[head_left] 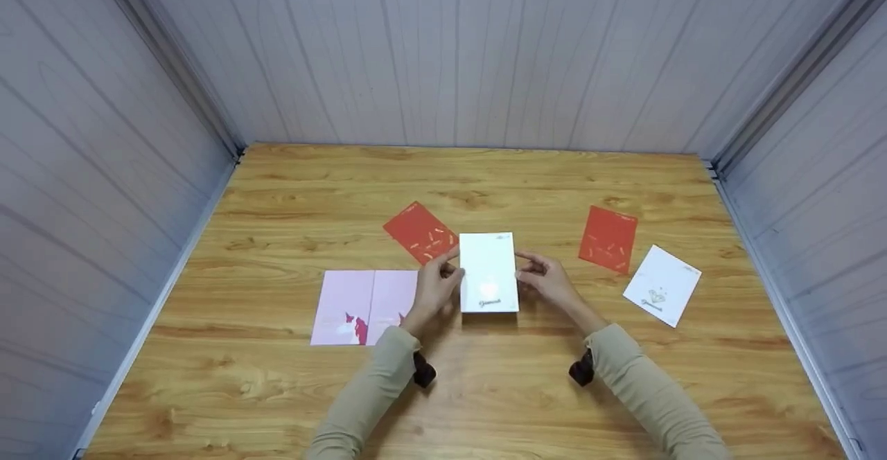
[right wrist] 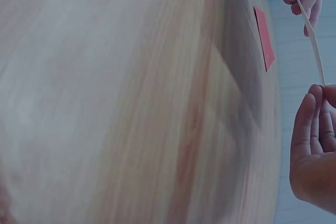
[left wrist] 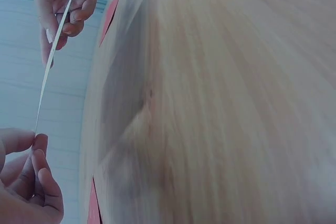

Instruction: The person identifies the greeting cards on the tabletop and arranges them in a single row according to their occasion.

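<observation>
Between both hands a white card [head_left: 488, 266] is held up off the table, its printed face with a small emblem and lettering turned up. My left hand [head_left: 434, 288] pinches its left edge between thumb and fingers. On the opposite edge, my right hand [head_left: 549, 284] pinches it the same way. The left wrist view shows the card [left wrist: 46, 74] edge-on as a thin, slightly bowed strip, with its shadow on the wood below. In the right wrist view the fingers [right wrist: 303, 129] of my right hand lie under the card and the thumb on top.
Left on the wooden table [head_left: 229, 377] lies a pink card [head_left: 343, 301] with a centre crease, partly behind my left hand. A red card [head_left: 419, 231] lies beyond that hand. Another red card [head_left: 608, 238] and a second white card [head_left: 662, 285] lie at right. Panelled walls [head_left: 457, 51] enclose the table.
</observation>
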Tool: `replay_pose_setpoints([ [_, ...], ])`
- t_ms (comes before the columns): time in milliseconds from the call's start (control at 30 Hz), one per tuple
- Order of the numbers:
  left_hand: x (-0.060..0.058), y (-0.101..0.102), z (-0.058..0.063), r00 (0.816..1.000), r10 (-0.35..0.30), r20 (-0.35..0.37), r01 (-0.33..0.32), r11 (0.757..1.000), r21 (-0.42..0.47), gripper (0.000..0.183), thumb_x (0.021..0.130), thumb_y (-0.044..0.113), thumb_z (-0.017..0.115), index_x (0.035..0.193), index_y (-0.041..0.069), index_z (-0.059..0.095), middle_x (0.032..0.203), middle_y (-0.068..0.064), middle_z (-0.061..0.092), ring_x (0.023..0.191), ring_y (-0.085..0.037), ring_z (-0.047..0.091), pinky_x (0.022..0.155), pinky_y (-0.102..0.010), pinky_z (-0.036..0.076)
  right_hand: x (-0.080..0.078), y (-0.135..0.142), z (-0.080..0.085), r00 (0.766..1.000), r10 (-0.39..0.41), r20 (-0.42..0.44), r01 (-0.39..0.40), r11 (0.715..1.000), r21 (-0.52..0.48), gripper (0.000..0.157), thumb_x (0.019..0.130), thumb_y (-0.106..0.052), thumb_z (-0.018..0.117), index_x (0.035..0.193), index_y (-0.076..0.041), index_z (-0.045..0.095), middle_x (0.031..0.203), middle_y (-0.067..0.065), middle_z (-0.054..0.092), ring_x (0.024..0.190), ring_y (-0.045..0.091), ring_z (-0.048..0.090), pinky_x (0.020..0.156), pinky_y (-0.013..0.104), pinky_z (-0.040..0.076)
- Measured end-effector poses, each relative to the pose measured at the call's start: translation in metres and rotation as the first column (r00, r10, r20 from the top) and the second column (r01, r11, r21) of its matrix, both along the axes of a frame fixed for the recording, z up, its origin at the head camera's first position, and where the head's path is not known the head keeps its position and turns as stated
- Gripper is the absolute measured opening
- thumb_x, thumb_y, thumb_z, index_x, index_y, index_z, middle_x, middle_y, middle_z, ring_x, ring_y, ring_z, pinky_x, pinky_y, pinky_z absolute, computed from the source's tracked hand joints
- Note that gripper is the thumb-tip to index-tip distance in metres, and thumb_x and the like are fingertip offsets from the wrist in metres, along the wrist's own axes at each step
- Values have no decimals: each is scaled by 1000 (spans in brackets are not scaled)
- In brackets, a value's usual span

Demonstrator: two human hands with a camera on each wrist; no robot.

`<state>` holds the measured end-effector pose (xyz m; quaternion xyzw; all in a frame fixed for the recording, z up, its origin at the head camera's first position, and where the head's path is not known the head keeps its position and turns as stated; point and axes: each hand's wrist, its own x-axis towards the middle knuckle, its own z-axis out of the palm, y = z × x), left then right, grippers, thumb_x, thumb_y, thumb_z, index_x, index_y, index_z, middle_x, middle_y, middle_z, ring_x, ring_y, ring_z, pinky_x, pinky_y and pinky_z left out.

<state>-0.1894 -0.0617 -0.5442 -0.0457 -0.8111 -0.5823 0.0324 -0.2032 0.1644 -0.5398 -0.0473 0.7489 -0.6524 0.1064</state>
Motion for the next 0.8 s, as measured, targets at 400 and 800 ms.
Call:
replay_pose_setpoints([
  [400,17,-13,-6,992,-38,-118,22,991,-132,27,78,1,60,105,-5,59,67,0,56,58,-11,50,51,-24,41,23,-11,10,995,104,3,-104,995,0,43,80,8,57,120,14,43,86,19,57,74,18,55,65,38,46],
  [800,27,-17,-10,999,-26,36,36,946,-322,32,78,5,62,109,-1,59,67,3,53,57,-8,48,51,-22,39,28,-15,-13,991,130,15,-131,991,41,43,79,5,60,119,11,45,84,20,58,72,27,55,59,40,46],
])
